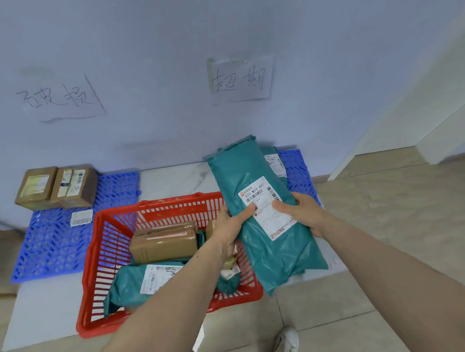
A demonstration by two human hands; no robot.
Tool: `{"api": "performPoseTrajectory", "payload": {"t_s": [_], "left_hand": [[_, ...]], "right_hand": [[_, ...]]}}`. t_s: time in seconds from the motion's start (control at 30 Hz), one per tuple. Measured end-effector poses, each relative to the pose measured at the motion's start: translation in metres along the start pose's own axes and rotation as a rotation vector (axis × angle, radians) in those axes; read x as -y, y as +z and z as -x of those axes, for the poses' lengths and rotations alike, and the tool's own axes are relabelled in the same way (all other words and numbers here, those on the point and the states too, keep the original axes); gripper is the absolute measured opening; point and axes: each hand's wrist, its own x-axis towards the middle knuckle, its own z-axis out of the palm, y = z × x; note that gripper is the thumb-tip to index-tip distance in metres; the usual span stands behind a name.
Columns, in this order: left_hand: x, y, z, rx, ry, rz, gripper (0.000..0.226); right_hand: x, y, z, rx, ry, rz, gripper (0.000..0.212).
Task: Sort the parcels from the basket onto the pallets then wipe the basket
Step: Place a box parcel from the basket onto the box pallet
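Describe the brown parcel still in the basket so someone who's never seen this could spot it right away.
Find the red basket on the floor between the two blue pallets. Against its far wall lies a brown taped parcel, just left of the left hand. The other parcels around it are teal plastic mailers.

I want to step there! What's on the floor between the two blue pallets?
The red basket fills the near part; behind it, pale floor. Head view.

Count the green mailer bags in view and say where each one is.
3 plainly: one held in both hands, one in the red basket's near end, one on the right pallet. Others may be hidden.
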Motion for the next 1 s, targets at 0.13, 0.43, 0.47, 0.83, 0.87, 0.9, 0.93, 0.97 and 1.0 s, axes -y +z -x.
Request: {"api": "performPoseTrajectory", "payload": {"t_s": [0.13, 0.43, 0.47, 0.83, 0.87, 0.9, 0.93, 0.97, 1.0], "left_hand": [[0.035, 0.057, -0.02, -0.068, -0.014, 0.032, 0.062], [0.078, 0.134, -0.073, -0.292, -0.134, 0.04, 0.045], [0.081, 0.138, -0.081, -0.304, -0.154, 0.033, 0.046], [0.125, 0.167, -0.165, -0.417, -0.349, 0.058, 0.036], [0.132, 0.167, -0.172, -0.435, -0.362, 0.078, 0.04], [0.137, 0.166, -0.178, -0.45, -0.372, 0.095, 0.043], [0.145, 0.165, -0.185, -0.472, -0.382, 0.122, 0.044], [0.154, 0.164, -0.19, -0.496, -0.387, 0.147, 0.044], [0.16, 0.162, -0.195, -0.518, -0.39, 0.168, 0.043]], "right_hand": [[-0.002, -0.072, -0.019, 0.055, 0.052, 0.129, 0.039], [-0.003, -0.132, -0.091, 0.097, 0.081, 0.395, 0.065], [-0.005, -0.136, -0.1, 0.086, 0.081, 0.441, 0.067], [-0.027, -0.158, -0.192, 0.129, 0.033, 0.839, 0.047], [-0.031, -0.156, -0.201, 0.153, 0.016, 0.891, 0.048], [-0.034, -0.154, -0.208, 0.17, 0.001, 0.924, 0.049], [-0.038, -0.151, -0.216, 0.192, -0.005, 0.951, 0.051], [-0.044, -0.148, -0.223, 0.209, -0.019, 0.984, 0.053], [-0.05, -0.143, -0.231, 0.218, -0.034, 1.025, 0.056]]}}
